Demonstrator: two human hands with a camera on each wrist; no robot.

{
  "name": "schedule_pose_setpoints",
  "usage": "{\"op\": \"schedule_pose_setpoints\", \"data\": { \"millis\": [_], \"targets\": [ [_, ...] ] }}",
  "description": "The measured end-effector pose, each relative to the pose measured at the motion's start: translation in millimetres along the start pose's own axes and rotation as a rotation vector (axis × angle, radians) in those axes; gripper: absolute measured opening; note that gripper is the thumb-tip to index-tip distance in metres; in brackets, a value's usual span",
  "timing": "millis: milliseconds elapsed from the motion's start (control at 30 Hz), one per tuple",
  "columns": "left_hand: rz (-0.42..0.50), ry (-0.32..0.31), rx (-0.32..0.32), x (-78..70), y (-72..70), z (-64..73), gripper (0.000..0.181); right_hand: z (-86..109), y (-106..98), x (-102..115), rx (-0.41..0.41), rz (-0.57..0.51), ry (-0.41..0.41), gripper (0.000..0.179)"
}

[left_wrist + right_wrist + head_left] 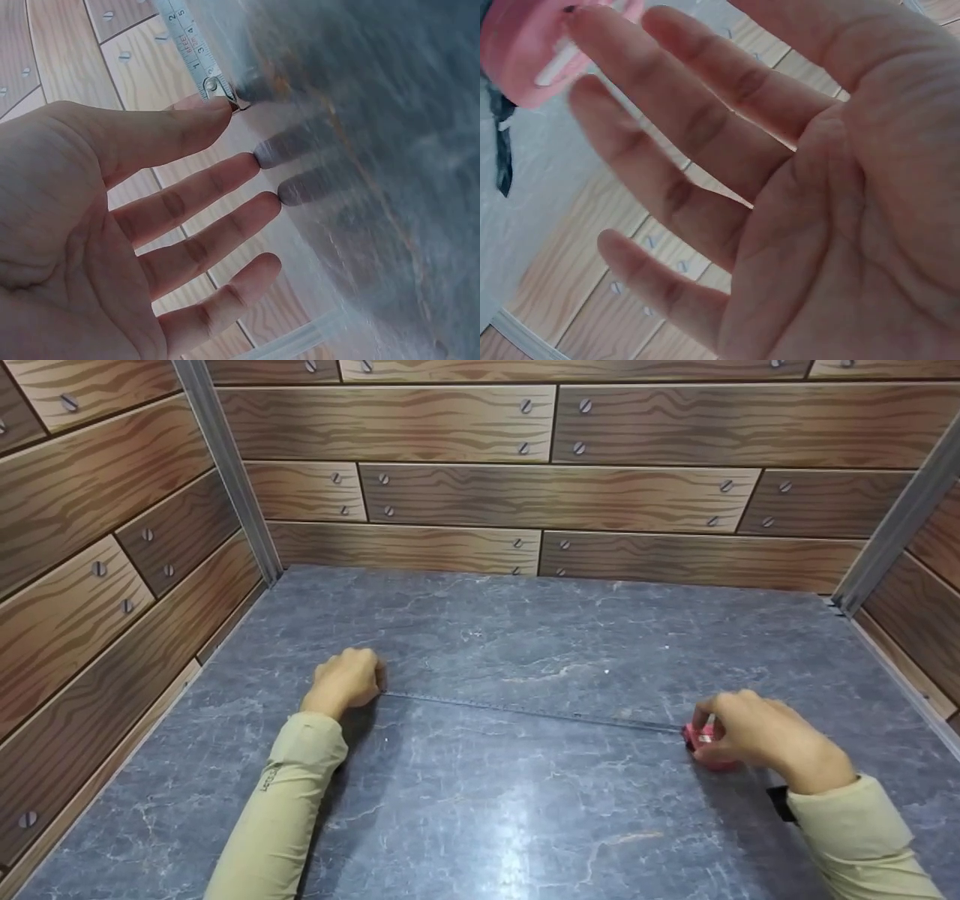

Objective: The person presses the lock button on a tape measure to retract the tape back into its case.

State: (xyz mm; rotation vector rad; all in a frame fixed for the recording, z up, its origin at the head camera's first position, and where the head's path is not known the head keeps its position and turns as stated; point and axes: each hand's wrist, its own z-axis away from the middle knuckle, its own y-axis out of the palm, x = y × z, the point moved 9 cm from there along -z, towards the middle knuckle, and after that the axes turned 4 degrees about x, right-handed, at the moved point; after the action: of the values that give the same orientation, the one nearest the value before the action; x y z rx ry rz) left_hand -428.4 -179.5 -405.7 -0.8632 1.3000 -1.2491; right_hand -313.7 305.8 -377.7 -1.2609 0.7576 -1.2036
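We hold a tape measure's blade (pixel 525 709) drawn out over the marbled table (pixel 450 810).
From the red case (pixel 723 766), gripped between our right hand's (pixel 776 739) thumb and fingers, it runs leftward; well apart from that case, our left hand (pixel 345 681) pinches its metal end (pixel 211 85), the other three fingers spread.

Tape case (pixel 718 765) at right, blade (pixel 510 709) stretching left over tabletop (pixel 480 802) (plank wall (pixel 450 495) behind).

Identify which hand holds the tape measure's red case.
The right hand grips the red case, whereas the left hand pinches the free end of the drawn-out blade.
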Motion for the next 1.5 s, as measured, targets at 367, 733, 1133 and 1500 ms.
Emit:
{"op": "schedule_pose_setpoints", "data": {
  "millis": [367, 733, 1133, 1500],
  "targets": [
    [-0.008, 0.024, 0.021, 0.7, -1.1, 0.3, 0.021, -8.6, 14, -3, 0.039, -0.078, -0.133, 0.057],
    [-0.006, 0.045, 0.025, 0.9, -2.0, 2.7, 0.022, -12.0, 20, 0, 0.034, -0.133, -0.198, 0.052],
    [0.019, 0.061, 0.002, 2.0, -17.0, 9.5, 0.024, -0.4, -6, 3, -0.075, -0.105, -0.244, 0.043],
    [0.036, 0.112, -0.073, -4.0, -54.3, 31.0, 0.02, 41.6, -54, 14, -0.25, -0.015, -0.222, 0.047]
  ]
}}
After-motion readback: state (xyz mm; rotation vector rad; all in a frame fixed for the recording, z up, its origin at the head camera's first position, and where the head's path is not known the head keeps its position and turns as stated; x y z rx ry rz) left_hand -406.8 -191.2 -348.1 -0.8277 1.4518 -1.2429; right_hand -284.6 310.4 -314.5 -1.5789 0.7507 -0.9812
